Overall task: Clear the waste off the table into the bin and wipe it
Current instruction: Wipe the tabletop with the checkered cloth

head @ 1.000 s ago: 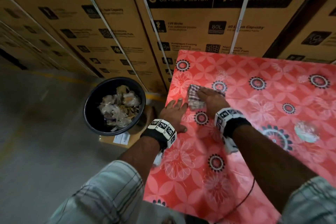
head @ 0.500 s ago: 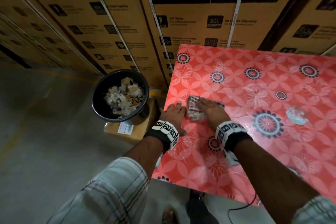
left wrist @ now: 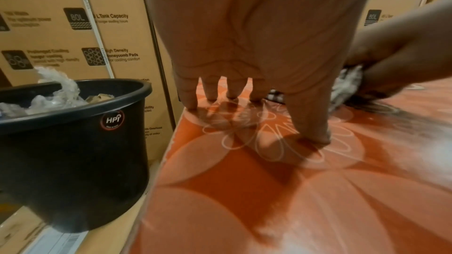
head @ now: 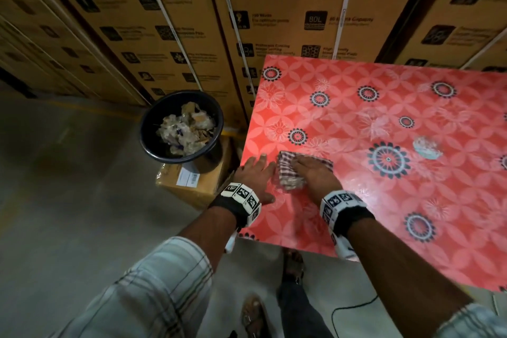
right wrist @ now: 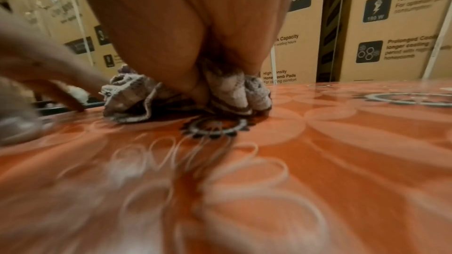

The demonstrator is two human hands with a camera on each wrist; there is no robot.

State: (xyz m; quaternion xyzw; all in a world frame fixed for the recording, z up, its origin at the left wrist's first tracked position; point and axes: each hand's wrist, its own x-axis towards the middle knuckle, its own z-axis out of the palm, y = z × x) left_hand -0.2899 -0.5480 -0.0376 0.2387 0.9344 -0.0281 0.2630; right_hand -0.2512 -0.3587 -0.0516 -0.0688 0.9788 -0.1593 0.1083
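The table (head: 384, 214) wears a red floral cover. My right hand (head: 304, 166) lies over a checked cloth (head: 288, 181) near the table's left edge, bunching it against the cover. In the right wrist view the cloth (right wrist: 127, 103) is wadded under the right hand (right wrist: 200, 88), with fingers curled into it. My left hand (head: 260, 164) rests just left of the cloth. Its straight fingers (left wrist: 210, 92) touch the cover and it holds nothing. A black bin (head: 145, 123) with crumpled waste stands off the table's left side.
A pale crumpled-looking patch (head: 426, 147) lies on the table's right part. The bin sits on a small cardboard box (head: 192, 184). Tall stacked cartons (head: 274, 22) wall in the far side. My sandalled feet (head: 293, 266) and a black cable (head: 351, 307) are on the floor.
My right hand has drawn the cloth toward the near edge, past a black flower print. The left hand slid the same way along the left edge.
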